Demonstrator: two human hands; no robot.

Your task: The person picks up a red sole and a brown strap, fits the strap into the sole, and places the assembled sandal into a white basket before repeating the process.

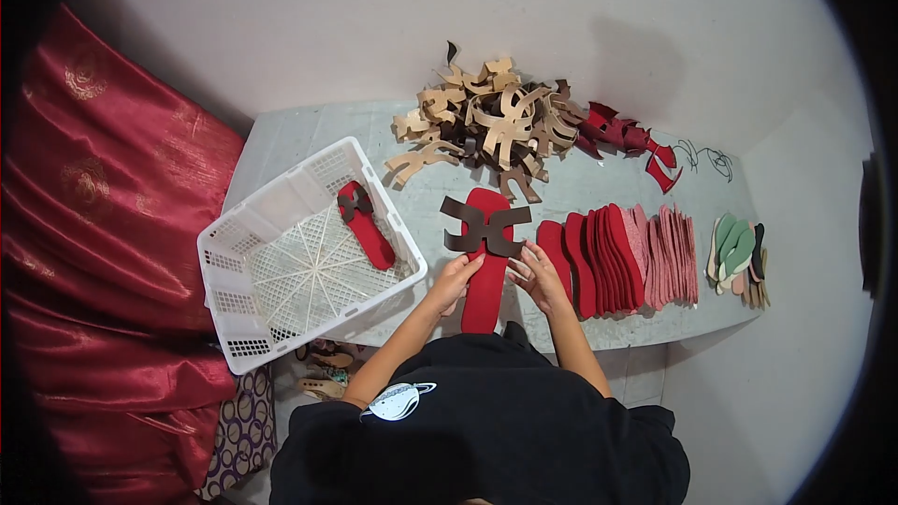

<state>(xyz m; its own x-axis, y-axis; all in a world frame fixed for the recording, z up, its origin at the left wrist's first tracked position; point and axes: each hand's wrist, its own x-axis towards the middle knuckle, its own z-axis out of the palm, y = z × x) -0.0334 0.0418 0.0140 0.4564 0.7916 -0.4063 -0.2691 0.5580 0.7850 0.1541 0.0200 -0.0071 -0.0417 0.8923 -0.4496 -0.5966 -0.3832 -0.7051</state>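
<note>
Left grip [456, 281] and right grip [538, 273] both pinched on the brown strap cutout [485, 229], probably keeping it centred over the red insole [483, 304].

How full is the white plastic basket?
Nearly empty: the basket holds a single red insole with a dark strap piece on it.

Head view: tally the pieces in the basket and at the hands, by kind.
Red insoles: 2
Dark brown strap pieces: 2
Total: 4
</note>
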